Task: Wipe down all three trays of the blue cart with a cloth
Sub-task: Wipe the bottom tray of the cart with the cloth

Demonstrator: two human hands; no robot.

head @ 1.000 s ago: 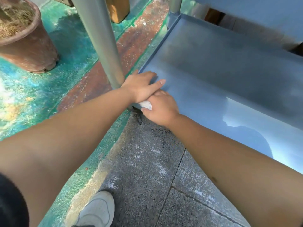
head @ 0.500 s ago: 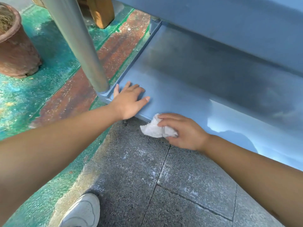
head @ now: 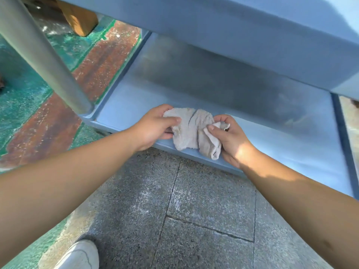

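Note:
A crumpled off-white cloth point(head: 191, 131) is stretched between both hands above the front rim of the blue cart's bottom tray point(head: 272, 140). My left hand point(head: 155, 127) pinches the cloth's left end. My right hand point(head: 231, 136) grips the right end, with a fold hanging down over the rim. The tray above point(head: 233, 35) overhangs the bottom one and casts a shadow on its back half. Sunlight falls on the bottom tray's right front part.
The cart's grey metal post point(head: 38, 55) rises from the bottom tray's front left corner. Grey stone paving point(head: 184, 220) lies under me, with my white shoe point(head: 79, 257) at the lower left. Green and red painted floor point(head: 48, 117) lies to the left, with a wooden leg point(head: 79, 20) beyond.
My left hand left the tray's front left corner and took hold of the cloth. Both hands rose and moved right, and the cloth is now spread between them.

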